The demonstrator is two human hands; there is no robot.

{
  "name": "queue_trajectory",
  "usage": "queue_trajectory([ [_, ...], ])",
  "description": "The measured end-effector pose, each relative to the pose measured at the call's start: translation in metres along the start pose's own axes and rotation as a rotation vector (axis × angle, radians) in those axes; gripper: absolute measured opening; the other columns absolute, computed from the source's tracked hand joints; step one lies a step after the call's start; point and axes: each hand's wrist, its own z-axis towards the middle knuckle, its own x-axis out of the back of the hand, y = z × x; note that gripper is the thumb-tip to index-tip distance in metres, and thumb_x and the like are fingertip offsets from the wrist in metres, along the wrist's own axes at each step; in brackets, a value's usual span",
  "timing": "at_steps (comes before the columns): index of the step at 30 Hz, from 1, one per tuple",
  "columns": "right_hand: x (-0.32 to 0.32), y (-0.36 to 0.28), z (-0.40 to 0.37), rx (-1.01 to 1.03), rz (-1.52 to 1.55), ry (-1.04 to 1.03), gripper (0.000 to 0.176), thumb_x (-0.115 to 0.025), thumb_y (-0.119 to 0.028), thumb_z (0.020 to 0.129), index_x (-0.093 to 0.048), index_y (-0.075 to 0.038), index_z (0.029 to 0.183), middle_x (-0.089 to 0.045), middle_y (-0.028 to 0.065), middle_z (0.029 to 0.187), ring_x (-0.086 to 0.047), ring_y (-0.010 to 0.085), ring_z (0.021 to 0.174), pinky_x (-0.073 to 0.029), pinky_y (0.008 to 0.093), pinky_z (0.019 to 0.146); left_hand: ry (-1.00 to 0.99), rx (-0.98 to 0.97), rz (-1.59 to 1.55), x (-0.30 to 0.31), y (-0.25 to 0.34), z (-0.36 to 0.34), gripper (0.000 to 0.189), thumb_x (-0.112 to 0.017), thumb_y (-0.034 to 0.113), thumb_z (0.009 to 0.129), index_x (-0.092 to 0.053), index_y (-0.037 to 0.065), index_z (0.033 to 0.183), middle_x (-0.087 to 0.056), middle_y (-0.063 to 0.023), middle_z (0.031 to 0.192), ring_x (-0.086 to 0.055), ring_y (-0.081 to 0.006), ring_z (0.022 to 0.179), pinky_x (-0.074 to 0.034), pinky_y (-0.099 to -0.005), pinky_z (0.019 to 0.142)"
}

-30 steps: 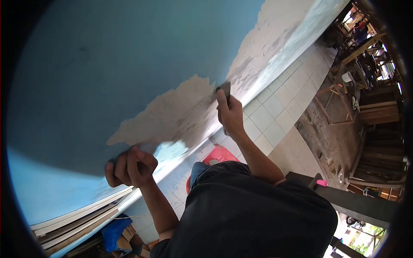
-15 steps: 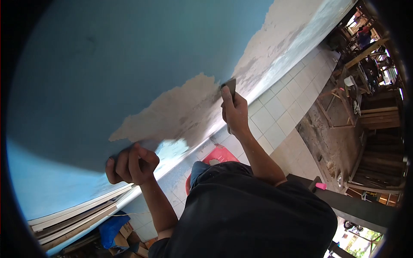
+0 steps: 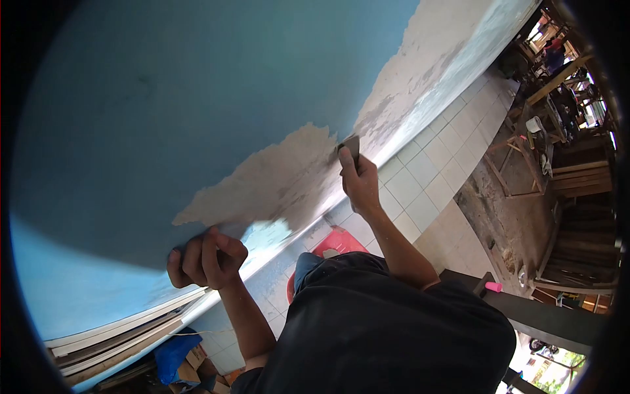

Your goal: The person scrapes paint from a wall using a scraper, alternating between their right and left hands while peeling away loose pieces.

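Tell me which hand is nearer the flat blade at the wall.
Right. The right hand grips the flat blade itself; the left hand is well apart from it, fingers curled, by the blue wall.

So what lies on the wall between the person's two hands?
In the head view, a pale, ragged-edged patch and a small brightly lit blue area lie between the left hand and right hand.

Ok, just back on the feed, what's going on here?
The right hand grips a flat tool at the blue wall, by the edge of a pale patch. The left hand is curled close to the wall near the patch's other end, with nothing visibly held; whether it touches is unclear. Blue still covers much of the wall.
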Motion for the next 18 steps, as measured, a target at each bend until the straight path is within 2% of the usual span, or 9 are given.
queue_trajectory([
  [3, -0.001, -0.032, 0.003, 0.075, 0.109, -0.021, 0.043, -0.058, -0.042, 0.09, -0.049, -0.006, 0.068, -0.039, -0.0062, 0.051, -0.032, 0.0015, 0.039, -0.022, 0.0205, 0.034, -0.017, 0.002, 0.0, 0.006, 0.003, -0.006, 0.007, -0.059, 0.021, 0.081, -0.06, 0.015, 0.078, -0.054, 0.0006, 0.079, -0.043, -0.021, 0.1, -0.035, -0.0361, 0.092],
  [5, 0.004, -0.018, 0.004, 0.047, 0.019, -0.015, 0.046, -0.059, -0.043, 0.09, -0.052, -0.004, 0.067, -0.042, -0.0051, 0.052, -0.035, 0.0027, 0.044, -0.026, 0.0218, 0.039, 0.01, -0.001, 0.02, 0.003, 0.003, -0.004, 0.013, -0.06, 0.021, 0.083, -0.063, 0.01, 0.078, -0.057, -0.0024, 0.075, -0.046, -0.0238, 0.096, -0.038, -0.0375, 0.088],
  [7, 0.01, 0.0, 0.0, 0.004, -0.076, -0.014, 0.05, -0.059, -0.044, 0.089, -0.057, 0.001, 0.067, -0.048, -0.0029, 0.054, -0.039, 0.0053, 0.052, -0.032, 0.0243, 0.047, 0.029, -0.008, 0.004, 0.002, 0.003, 0.0, 0.013, -0.06, 0.022, 0.083, -0.063, 0.01, 0.078, -0.057, -0.0025, 0.075, -0.046, -0.024, 0.095, -0.038, -0.0374, 0.088],
  [18, 0.011, -0.009, 0.008, -0.007, -0.093, 0.003, 0.05, -0.06, -0.043, 0.089, -0.055, 0.0, 0.064, -0.047, -0.002, 0.052, -0.039, 0.0056, 0.05, -0.031, 0.0243, 0.045, 0.031, -0.013, 0.003, 0.001, 0.003, 0.001, 0.014, -0.059, 0.021, 0.083, -0.063, 0.01, 0.077, -0.057, -0.0028, 0.075, -0.046, -0.0234, 0.096, -0.038, -0.0377, 0.089],
])
